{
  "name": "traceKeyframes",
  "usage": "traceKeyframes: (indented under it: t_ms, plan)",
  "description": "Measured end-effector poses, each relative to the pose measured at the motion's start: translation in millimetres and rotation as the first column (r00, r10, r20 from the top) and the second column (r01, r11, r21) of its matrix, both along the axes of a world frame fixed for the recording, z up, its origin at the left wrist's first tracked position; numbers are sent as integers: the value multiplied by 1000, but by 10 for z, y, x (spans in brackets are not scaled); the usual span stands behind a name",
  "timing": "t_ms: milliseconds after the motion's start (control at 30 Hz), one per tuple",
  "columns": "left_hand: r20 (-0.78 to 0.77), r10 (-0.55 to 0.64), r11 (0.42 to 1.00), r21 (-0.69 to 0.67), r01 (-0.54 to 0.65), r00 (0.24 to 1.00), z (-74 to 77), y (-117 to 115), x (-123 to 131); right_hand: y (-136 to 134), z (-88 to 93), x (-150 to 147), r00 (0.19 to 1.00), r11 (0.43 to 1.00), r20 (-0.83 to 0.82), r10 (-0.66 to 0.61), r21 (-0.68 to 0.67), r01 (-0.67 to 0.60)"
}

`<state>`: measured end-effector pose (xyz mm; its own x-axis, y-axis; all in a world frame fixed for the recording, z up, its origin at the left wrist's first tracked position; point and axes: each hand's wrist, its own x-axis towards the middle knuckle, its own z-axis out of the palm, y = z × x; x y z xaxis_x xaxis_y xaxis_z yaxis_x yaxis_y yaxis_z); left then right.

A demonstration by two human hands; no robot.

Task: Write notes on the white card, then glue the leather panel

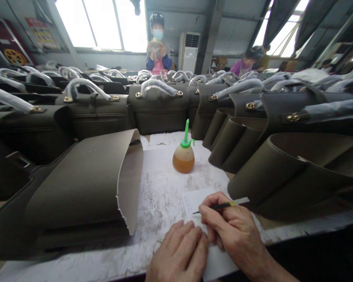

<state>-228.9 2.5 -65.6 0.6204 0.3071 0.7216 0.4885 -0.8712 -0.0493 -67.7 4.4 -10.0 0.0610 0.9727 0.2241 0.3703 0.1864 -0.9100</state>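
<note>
Head view: two hands (178, 252) (233, 231), one pencil (223, 205), one sheet (197, 201).

Green-capped bottle of amber liquid (183, 159); rows of dark leather handbags (158, 109); distant co-worker (158, 51)

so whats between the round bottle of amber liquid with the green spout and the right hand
In the head view, a stretch of stained white table covering, then a white paper sheet lying under the right hand.

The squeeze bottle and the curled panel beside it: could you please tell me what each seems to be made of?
The squeeze bottle looks like glossy translucent plastic, its contents showing through. The curled panel looks like grained leather, maybe imitation, with a pale backing.
</note>
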Motion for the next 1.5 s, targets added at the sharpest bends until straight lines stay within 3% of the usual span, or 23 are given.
traceKeyframes:
  t_ms: [467,667,867,1100,1267,1400,1500]
  plan:
    - [-32,8,1000,18,-8,999,-38,-18,-14,0,-25,-12,999,993,-28,-36,-112,33]
    - [5,117,993,-13,-117,993,-45,-51,-6,-7,-52,10,1000,995,-2,-29,-98,29]
    - [23,80,997,8,-80,997,-33,-29,-10,-7,-41,10,1000,996,16,-26,-88,27]
    - [80,169,974,-169,-153,982,-39,-152,68,-7,-10,0,998,999,60,-35,-2,35]
    - [107,169,971,-187,-147,980,-53,-162,98,-4,-20,4,999,998,28,-29,-61,30]
    - [84,163,975,-167,-147,983,-44,-122,58,2,-6,-5,999,998,21,-40,-54,41]
    - [11,108,992,-64,-107,994,-52,-69,-6,8,9,-16,999,997,18,-49,-59,50]
